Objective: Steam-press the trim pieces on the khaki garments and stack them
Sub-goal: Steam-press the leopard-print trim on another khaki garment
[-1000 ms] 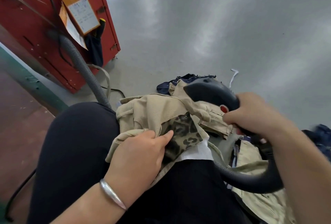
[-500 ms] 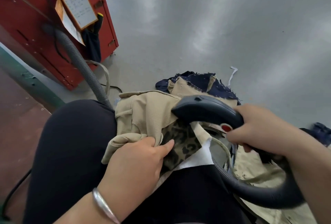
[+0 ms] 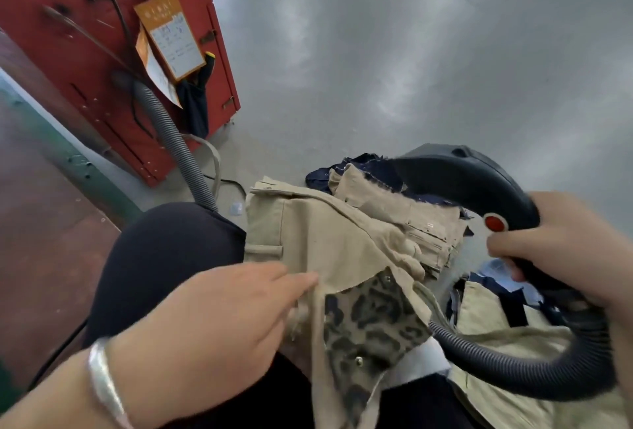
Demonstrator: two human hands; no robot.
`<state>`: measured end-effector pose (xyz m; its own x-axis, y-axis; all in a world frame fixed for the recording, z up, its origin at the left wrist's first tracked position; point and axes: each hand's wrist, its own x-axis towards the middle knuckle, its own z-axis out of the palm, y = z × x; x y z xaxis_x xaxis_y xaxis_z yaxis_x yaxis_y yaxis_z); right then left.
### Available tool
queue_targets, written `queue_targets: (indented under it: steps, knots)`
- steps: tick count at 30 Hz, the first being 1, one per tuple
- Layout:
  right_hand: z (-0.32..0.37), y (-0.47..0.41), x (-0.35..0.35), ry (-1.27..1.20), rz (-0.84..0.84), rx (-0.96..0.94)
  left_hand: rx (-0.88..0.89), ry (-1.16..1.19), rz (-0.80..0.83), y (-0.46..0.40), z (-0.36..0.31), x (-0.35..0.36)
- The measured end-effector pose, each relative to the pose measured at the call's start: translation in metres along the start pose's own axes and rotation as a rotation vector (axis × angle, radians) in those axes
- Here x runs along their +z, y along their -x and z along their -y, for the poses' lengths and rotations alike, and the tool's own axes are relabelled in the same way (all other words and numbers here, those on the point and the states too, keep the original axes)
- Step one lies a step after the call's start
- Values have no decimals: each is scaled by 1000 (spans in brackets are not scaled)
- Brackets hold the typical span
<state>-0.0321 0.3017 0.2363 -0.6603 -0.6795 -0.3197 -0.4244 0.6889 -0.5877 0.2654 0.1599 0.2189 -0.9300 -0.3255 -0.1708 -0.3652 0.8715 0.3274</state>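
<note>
On the lap: khaki garment (image 3: 329, 240) lies across the person's black-clothed knee (image 3: 164, 250), spread from the knee toward the right, with folds and a belt loop at its left edge.
Colour and cloth: sandy beige, a coarse woven fabric; the seams and a row of small metal snaps are visible near the upper right part.
Trim piece: leopard-print trim (image 3: 370, 319) is sewn at the lower edge of the garment, brown-grey with dark spots (two small snaps sit on it), and a white lining (image 3: 421, 360) shows under its right corner.
Left hand: left hand (image 3: 219, 322) rests on the garment just beside the trim, fingers nearly straight and pointing right, fingertips pressing the khaki cloth flat; it does not grasp anything. A silver bangle (image 3: 102, 380) is on the wrist.
Right hand: right hand (image 3: 561, 250) is curled around the handle of the steamer head (image 3: 459, 182), gripping it firmly.
Steamer: dark grey, rounded, with a red button (image 3: 494, 223) near the thumb; it is held above the right part of the garment, and I cannot tell if it touches the cloth. Its ribbed hose (image 3: 513, 367) curves below the hand and passes over the fabric.
Other pieces: more khaki pieces (image 3: 496, 319) lie at lower right, and a navy cloth (image 3: 363, 168) lies behind the garment on the grey floor (image 3: 376, 51).
Background: red cabinet (image 3: 85, 34) stands at left with an orange card (image 3: 171, 34) and a second grey hose (image 3: 171, 140).
</note>
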Motion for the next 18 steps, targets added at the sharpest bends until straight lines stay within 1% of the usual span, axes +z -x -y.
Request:
queue_targets:
  steps: [1,2,3,4,5,6,7,9,10,13,15,18]
  knots:
    - [-3,2,-2,-22,-10,15,9,-167,6,-2,6,-1]
    - [-6,3,-3,-36,-18,22,16,-267,81,-2,10,4]
    - [-9,4,-3,-42,-21,19,19,-302,169,-3,7,9]
    - [-10,6,-3,-45,-22,14,42,-320,212,-5,3,15]
    - [-11,6,-3,-51,-27,6,86,-332,181,-6,-3,21]
    - [-10,7,-3,-52,-30,5,100,-352,183,-6,-11,27]
    - [-10,7,-2,-57,-30,-4,51,-334,209,-5,-21,34]
    - [-9,9,-2,-63,-25,-27,-22,-255,101,-8,-34,47]
    - [-8,10,-2,-54,-20,-29,-17,-229,45,-13,-40,51]
    - [-10,11,-6,-58,-20,-47,78,-207,-189,-24,-46,57]
    - [-14,11,-12,-79,-27,-74,60,-203,-189,-32,-48,49]
    - [-17,15,-22,-100,-23,-58,-71,-109,-244,-48,-55,14]
